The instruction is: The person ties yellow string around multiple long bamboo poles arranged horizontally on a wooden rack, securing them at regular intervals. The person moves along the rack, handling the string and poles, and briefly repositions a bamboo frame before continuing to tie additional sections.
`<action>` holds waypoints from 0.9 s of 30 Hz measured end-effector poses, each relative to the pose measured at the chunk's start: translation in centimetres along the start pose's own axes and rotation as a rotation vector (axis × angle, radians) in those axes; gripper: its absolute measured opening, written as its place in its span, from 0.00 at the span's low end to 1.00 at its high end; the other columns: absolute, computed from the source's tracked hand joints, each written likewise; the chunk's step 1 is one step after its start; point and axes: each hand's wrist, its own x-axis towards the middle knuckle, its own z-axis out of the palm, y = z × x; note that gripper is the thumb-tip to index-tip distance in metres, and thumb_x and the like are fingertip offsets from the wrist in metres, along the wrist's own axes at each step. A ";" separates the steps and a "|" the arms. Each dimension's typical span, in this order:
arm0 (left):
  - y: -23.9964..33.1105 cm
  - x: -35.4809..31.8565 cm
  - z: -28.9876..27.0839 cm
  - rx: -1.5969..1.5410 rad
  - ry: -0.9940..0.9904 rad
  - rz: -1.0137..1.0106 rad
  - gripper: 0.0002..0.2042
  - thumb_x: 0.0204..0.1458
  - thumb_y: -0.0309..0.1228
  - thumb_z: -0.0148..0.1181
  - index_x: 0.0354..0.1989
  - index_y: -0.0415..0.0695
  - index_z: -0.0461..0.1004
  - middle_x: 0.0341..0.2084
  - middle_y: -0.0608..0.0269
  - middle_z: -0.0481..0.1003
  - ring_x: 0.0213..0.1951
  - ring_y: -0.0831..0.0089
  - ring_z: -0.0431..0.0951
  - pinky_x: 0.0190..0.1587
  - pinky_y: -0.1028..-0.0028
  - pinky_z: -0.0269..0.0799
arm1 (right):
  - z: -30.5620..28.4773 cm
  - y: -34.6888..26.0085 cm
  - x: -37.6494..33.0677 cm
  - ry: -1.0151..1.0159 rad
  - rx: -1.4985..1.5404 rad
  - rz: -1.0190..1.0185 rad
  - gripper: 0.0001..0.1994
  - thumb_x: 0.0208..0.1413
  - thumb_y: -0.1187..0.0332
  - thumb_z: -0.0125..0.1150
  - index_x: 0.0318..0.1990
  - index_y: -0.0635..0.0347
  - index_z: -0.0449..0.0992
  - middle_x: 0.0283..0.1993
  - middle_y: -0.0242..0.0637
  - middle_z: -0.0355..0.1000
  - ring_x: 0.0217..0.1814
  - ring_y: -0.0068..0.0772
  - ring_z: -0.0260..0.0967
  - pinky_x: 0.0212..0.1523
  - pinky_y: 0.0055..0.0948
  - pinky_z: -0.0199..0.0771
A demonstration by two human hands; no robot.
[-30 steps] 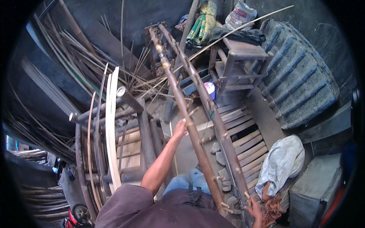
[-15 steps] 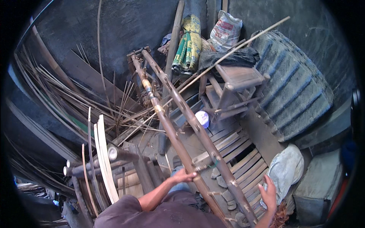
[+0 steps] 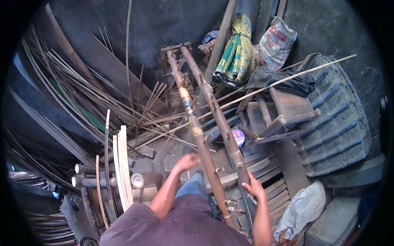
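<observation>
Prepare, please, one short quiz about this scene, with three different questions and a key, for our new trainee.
1. How many long, round, brown bamboo poles run side by side through the picture's middle?
2. Which hand touches the right pole: A) left or B) right?
3. True or false: the green-and-yellow patterned bundle is left of the white sack with red markings.

Key: 1. Two. 2. B, the right hand. 3. True.

The left hand [image 3: 187, 162] is blurred, the right hand [image 3: 255, 189] partly curled.
</observation>
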 end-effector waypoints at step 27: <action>-4.2 48.8 -52.2 0.761 0.333 0.107 0.23 0.38 0.17 0.55 0.46 0.52 0.76 0.58 0.63 0.64 0.59 0.56 0.64 0.59 0.56 0.64 | -0.6 -6.7 2.9 -0.054 0.413 0.518 0.33 0.51 0.59 0.66 0.62 0.65 0.63 0.60 0.48 0.67 0.64 0.42 0.60 0.64 0.38 0.58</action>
